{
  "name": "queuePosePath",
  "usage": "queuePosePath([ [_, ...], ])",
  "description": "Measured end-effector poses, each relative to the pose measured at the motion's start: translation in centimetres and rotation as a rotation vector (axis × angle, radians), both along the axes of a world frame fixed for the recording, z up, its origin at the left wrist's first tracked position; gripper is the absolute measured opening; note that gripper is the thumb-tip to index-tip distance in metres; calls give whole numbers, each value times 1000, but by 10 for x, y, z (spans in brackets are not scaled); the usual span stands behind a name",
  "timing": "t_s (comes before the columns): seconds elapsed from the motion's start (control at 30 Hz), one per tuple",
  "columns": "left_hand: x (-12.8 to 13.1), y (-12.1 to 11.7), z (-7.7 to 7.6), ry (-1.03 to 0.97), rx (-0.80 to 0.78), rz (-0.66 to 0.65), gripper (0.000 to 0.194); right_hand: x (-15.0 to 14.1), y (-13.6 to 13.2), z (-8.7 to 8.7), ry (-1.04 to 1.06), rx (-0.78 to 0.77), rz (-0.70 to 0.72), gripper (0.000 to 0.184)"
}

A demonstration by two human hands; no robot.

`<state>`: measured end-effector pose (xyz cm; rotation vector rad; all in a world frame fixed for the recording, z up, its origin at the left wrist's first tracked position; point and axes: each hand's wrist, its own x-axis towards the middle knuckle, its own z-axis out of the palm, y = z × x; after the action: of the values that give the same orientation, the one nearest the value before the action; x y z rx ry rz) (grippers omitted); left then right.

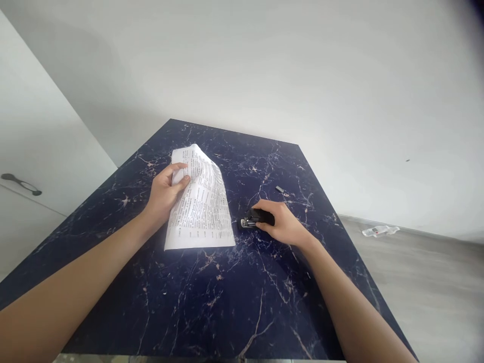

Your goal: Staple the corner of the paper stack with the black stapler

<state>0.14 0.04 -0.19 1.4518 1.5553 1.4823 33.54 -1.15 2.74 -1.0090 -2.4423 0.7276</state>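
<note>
A few white printed sheets [202, 206] lie on the dark blue marble table [227, 302], their far left corner lifted and bent. My left hand [166, 191] is closed on that left edge, thumb on top of the paper. A black stapler [257, 219] rests on the table just right of the sheets, its metal mouth toward the paper. My right hand [283, 224] is wrapped round the stapler from the right.
A small dark object [280, 189] lies on the table beyond my right hand. A white remote-like thing [378, 231] lies on the grey floor by the wall at right. A white cabinet door with a dark handle [20, 184] stands at left.
</note>
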Motion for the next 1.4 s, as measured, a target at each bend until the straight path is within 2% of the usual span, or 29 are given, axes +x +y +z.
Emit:
queuePosePath([
  [0.1, -2, 0, 0, 202, -29, 14, 30, -1, 0, -2, 2, 10, 0, 27],
  [0.2, -11, -2, 1, 447, -137, 16, 28, -1, 0, -2, -3, 12, -3, 28],
  [0.27, -16, -6, 4, 599, -164, 96, 38, -1, -1, -3, -2, 10, -3, 28],
  [0.33, -14, -13, 10, 724, -106, 153, 50, -1, 0, -3, 0, 11, -1, 28],
  [0.37, -10, -17, 13, 770, -66, 103, 51, -1, 0, -3, 0, 14, -1, 28],
  [0.4, -5, -21, 15, 804, -31, -2, 51, -1, 0, -3, 1, 18, 0, 28],
  [0.47, 12, -30, 15, 856, -11, -353, 50, -2, 0, -3, 2, 26, -2, 28],
  [0.53, 31, -39, 8, 922, -37, -653, 65, -3, 0, -3, 2, 31, -4, 29],
  [0.6, 47, -45, -1, 984, -36, -786, 86, -3, 0, -3, 2, 36, -8, 29],
  [0.67, 56, -49, -9, 1018, -48, -802, 87, -3, 0, -3, 5, 43, -5, 29],
  [0.73, 57, -48, -11, 1022, -67, -791, 78, -2, 0, -4, 9, 54, 1, 29],
  [0.83, 51, -46, -7, 966, -85, -757, 64, -2, 0, -5, 9, 60, -4, 29],
  [0.93, 49, -46, -2, 894, -71, -691, 59, -5, 0, -6, 11, 51, -19, 28],
  [1.23, 67, -52, -15, 971, -8, -765, 63, -13, -8, -2, 40, 18, 56, 27],
  [1.4, 58, -50, -10, 946, 28, -837, 79, -19, -14, 1, 54, -2, 61, 29],
])
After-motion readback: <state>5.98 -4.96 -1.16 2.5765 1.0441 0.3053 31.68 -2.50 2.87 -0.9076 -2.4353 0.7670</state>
